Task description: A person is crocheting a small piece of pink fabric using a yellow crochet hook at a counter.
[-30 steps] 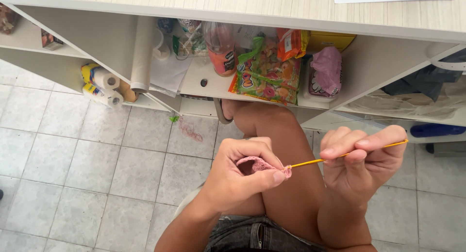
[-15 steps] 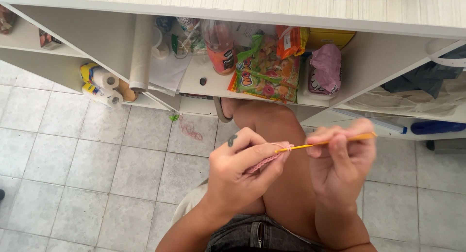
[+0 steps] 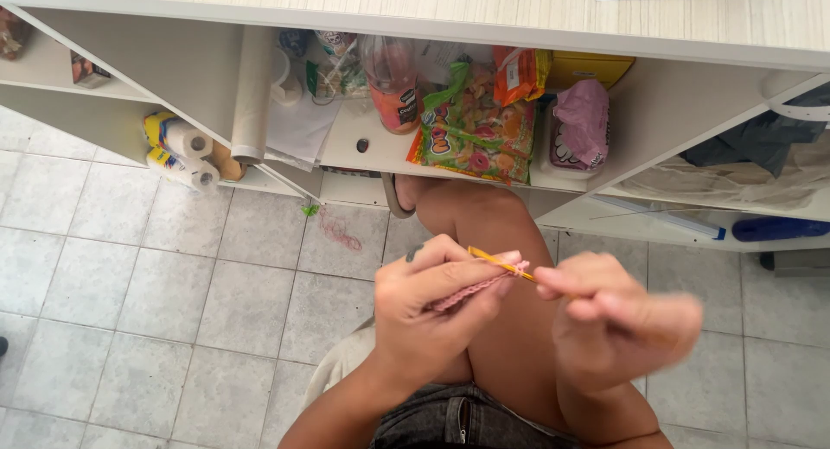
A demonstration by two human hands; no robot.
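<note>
I saw the left hand [image 3: 437,315] pinched narrow around a small pink crochet piece [image 3: 471,291], held above the bare knee. The right hand [image 3: 618,319], blurred, gripped a yellow crochet hook [image 3: 501,263] whose tip met the piece. Behind, a shelf [image 3: 380,151] held snack bags [image 3: 475,125].

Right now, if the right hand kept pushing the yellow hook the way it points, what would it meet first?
The right hand points left; its yellow hook would first meet the pink yarn piece and the left hand's fingers, probably, since depth is unclear.
</note>
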